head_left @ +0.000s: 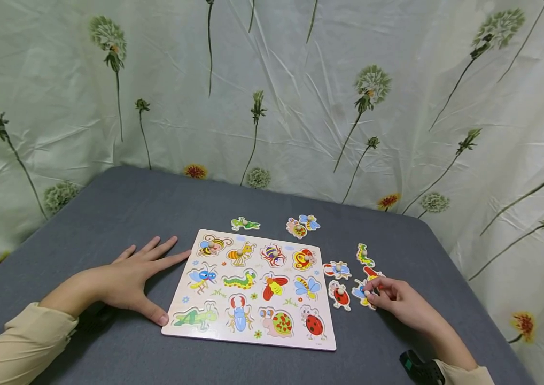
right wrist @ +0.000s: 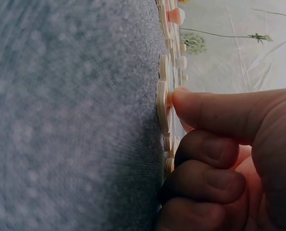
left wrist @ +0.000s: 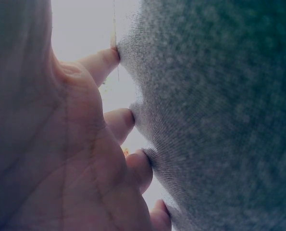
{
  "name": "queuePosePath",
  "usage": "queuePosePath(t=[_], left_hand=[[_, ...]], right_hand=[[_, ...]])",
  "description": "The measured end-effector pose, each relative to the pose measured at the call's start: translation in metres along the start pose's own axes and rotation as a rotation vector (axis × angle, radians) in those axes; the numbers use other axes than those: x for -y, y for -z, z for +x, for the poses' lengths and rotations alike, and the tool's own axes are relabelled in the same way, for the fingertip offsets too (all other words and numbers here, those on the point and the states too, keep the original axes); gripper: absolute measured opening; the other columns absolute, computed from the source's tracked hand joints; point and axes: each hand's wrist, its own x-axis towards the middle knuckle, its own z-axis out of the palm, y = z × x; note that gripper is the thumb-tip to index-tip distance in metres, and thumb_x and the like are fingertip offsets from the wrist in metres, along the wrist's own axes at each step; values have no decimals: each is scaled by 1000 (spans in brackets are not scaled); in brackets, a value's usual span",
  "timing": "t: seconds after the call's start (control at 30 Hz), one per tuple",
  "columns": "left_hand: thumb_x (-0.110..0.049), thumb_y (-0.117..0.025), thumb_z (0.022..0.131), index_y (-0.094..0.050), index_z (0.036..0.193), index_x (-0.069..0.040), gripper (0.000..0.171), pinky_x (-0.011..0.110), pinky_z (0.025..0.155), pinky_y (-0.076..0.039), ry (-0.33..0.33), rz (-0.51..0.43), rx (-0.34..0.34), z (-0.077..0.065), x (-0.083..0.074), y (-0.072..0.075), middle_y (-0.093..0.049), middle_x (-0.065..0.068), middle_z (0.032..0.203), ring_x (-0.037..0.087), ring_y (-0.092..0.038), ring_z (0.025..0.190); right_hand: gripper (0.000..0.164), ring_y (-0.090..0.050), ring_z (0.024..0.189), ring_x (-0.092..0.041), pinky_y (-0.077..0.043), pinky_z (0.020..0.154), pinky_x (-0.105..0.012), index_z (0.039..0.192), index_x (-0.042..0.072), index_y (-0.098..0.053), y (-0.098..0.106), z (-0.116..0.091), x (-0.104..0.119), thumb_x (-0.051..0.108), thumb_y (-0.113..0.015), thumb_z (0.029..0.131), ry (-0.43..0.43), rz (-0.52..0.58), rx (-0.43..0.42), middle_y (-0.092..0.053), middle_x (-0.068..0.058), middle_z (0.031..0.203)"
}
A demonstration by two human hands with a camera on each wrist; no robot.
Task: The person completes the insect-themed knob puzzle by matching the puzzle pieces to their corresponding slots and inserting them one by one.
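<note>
At near right, R hand: fingers pinch blue insect pc; lifted or not, can't tell.
Near left, L hand: fingers spread, thumb + index touch L edge of puzzle board.
Lower 2 rows: 8 slots w/o pcs; approx. 1/3 of board is done, I judge.
Right of board: beetle pc, ladybird pc, red-winged pc, caterpillar pc, loose on tabletop.
Top row: 4 pcs in, incl. bee, spider.
Behind board: grasshopper pc, snail pc, dragonfly pc, also loose.
</note>
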Motion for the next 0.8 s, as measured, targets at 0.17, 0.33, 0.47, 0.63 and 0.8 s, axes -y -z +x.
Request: queuePosePath(t=[0.17, 0.33, 0.47, 0.63, 0.8], left_hand=[[-73, -92, 66, -29, 172, -32, 129, 88, 116, -1, -2, -1, 2, 0, 0, 0, -9, 21, 181, 61, -1, 162], [-72, -92, 67, -29, 172, -32, 128, 88, 116, -1, -6, -5, 2, -1, 0, 1, -9, 21, 181, 61, -1, 162], [-72, -92, 68, -29, 172, -32, 128, 88, 116, -1, -1, -4, 8, -2, 1, 2, -8, 21, 181, 61, 0, 162], [-73, -91, 68, -27, 172, -33, 128, 88, 116, -1, 6, -3, 10, -4, 2, 3, -6, 20, 182, 60, 1, 163], [-73, -91, 68, -27, 172, -33, 128, 87, 117, 0, -4, -10, 13, -2, -1, 2, -6, 19, 182, 60, 1, 163]], right_hand=[[27, -39, 57, -2, -33, 54, -31, 123, -4, -68, 0, -1, 0, 17, -68, 106, 5, 12, 11, -47, 9, 67], [26, -39, 57, 0, -34, 54, -31, 122, -5, -69, 0, -1, 0, 15, -67, 106, 36, 5, -1, -47, 11, 66], [26, -38, 56, 0, -33, 53, -31, 122, -6, -69, -1, 1, 1, 15, -67, 106, 45, -4, -10, -45, 12, 65], [28, -36, 55, -1, -33, 53, -32, 122, -7, -68, -1, 3, 2, 16, -66, 106, 40, -4, -19, -42, 12, 64], [28, -36, 56, -2, -33, 54, -32, 123, -9, -67, 1, -1, 0, 14, -65, 107, 39, 12, -25, -40, 12, 65]])
